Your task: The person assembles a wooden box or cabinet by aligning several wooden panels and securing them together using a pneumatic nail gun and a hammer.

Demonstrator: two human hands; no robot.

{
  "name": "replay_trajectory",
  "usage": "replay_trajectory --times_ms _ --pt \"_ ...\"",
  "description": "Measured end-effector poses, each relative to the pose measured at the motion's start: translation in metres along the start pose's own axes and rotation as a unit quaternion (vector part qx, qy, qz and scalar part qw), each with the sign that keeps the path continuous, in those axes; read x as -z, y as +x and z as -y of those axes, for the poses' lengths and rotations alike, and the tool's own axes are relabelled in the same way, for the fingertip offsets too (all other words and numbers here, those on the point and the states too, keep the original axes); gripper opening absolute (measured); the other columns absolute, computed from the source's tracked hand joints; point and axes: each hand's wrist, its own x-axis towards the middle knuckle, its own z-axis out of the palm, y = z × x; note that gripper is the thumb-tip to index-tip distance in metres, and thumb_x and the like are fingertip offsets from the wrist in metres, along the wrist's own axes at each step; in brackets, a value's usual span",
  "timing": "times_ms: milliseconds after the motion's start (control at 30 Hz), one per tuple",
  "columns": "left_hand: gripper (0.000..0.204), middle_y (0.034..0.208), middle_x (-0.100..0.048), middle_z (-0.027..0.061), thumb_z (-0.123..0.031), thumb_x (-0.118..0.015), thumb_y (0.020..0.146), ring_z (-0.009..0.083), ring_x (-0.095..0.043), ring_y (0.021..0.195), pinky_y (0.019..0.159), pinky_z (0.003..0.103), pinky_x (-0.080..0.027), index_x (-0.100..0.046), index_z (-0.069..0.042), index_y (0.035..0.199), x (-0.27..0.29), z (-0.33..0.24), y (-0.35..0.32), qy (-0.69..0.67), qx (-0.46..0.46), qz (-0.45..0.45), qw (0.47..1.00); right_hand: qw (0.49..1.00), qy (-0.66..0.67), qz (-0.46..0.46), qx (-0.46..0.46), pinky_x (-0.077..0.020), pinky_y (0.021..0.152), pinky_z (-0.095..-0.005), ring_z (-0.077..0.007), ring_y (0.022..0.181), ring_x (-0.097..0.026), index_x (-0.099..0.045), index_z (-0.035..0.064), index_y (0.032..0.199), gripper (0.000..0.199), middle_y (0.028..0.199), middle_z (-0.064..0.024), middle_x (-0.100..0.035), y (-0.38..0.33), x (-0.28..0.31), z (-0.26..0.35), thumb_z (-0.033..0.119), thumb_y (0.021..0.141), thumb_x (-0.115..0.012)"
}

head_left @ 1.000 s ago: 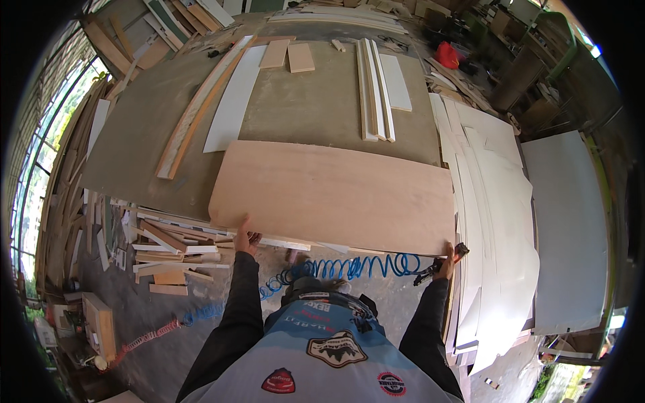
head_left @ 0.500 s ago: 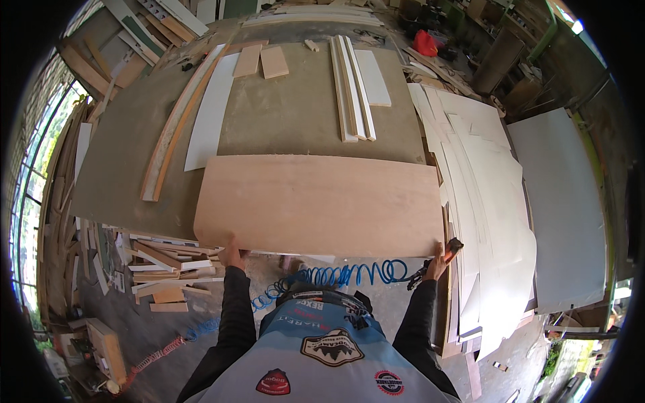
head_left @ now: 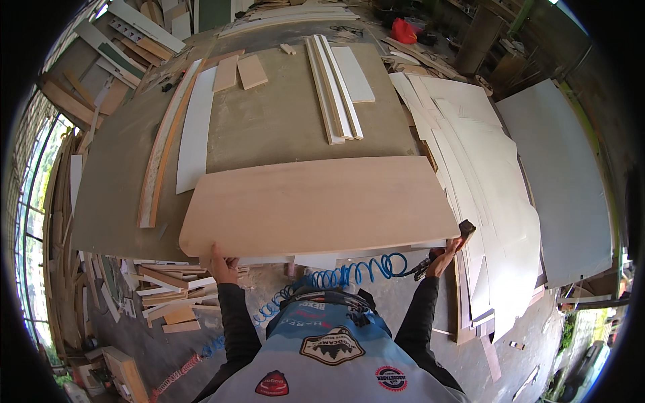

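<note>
A wide pale wooden board (head_left: 316, 207) lies across the near side of the work table, its near edge toward me and looking lifted. My left hand (head_left: 224, 264) grips that edge close to its left corner, fingers underneath and thumb nearer the top. At the right corner, my right hand (head_left: 440, 259) is closed around a dark air tool (head_left: 467, 232) and touches the board's edge. Its exact kind is hard to make out. From beside that hand a blue coiled air hose (head_left: 349, 275) runs left in front of my body.
On the brown table top (head_left: 269, 127) lie long white strips (head_left: 332, 87), a long edged plank (head_left: 168, 148) and two small wood pieces (head_left: 252, 72). White sheets (head_left: 484, 181) are stacked at the right. Offcuts (head_left: 175, 295) pile up below the table's left side.
The board's near edge has come up and closer, its left corner shifting left. Both hands still hold at its corners; the left has moved slightly left and nearer. The whole view has shifted a little.
</note>
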Motion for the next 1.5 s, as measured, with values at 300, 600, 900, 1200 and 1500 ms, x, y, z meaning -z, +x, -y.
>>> replay_trajectory --times_ms 300,600,900,1200,1500 --pt "0.030 0.084 -0.057 -0.0032 -0.046 -0.062 0.096 0.0107 -0.049 0.063 0.054 0.028 -0.043 -0.060 -0.018 0.103 -0.072 -0.018 0.067 -0.053 0.053 0.049 0.996 0.997 -0.040 0.023 0.062 -0.0378 0.053 -0.0264 -0.0098 0.061 -0.046 -0.064 0.0041 0.134 0.071 0.100 -0.0091 -0.067 -0.001 -0.015 0.028 0.063 0.099 -0.048" --pt "0.030 0.123 -0.065 0.0043 -0.022 -0.069 0.095 0.0181 -0.062 0.105 0.076 0.033 -0.050 -0.062 -0.011 0.121 -0.128 0.041 -0.021 -0.272 0.151 0.146 0.939 0.993 -0.115 0.018 -0.003 -0.0498 0.087 -0.0328 -0.0197 0.096 -0.065 -0.068 -0.0063 0.118 0.057 0.104 -0.0134 -0.071 -0.017 -0.013 0.026 0.037 0.083 -0.082" --pt "0.019 0.109 -0.070 0.0082 -0.010 -0.069 0.093 0.0212 -0.068 0.100 0.072 0.034 -0.058 -0.064 -0.004 0.110 -0.146 0.094 -0.011 -0.216 0.243 0.167 0.931 0.935 -0.346 -0.039 0.066 -0.0498 0.088 -0.0441 -0.0285 0.097 -0.060 -0.068 0.0009 0.127 0.083 0.100 -0.0171 -0.063 -0.004 0.011 0.007 0.053 0.066 -0.089" --pt "0.019 0.104 -0.068 0.0061 -0.002 -0.070 0.082 0.0191 -0.066 0.097 0.084 0.040 -0.058 -0.063 -0.006 0.099 -0.160 0.037 0.009 -0.196 0.156 0.194 0.949 0.971 -0.230 -0.043 0.044 -0.0326 0.059 -0.0279 -0.0089 0.063 -0.037 -0.067 -0.0048 0.123 0.067 0.071 0.0049 -0.040 -0.028 0.041 -0.043 0.039 0.077 -0.087" --pt "0.013 0.093 -0.069 0.0023 -0.004 -0.073 0.082 0.0124 -0.063 0.074 0.057 0.017 -0.049 -0.063 -0.007 0.090 -0.218 -0.011 0.104 -0.218 0.090 0.160 0.959 0.987 -0.100 -0.104 -0.064 -0.0375 0.055 -0.0268 -0.0083 0.060 -0.043 -0.066 0.0009 0.127 0.054 0.075 0.0024 -0.050 -0.092 0.070 -0.072 0.023 0.081 -0.083"
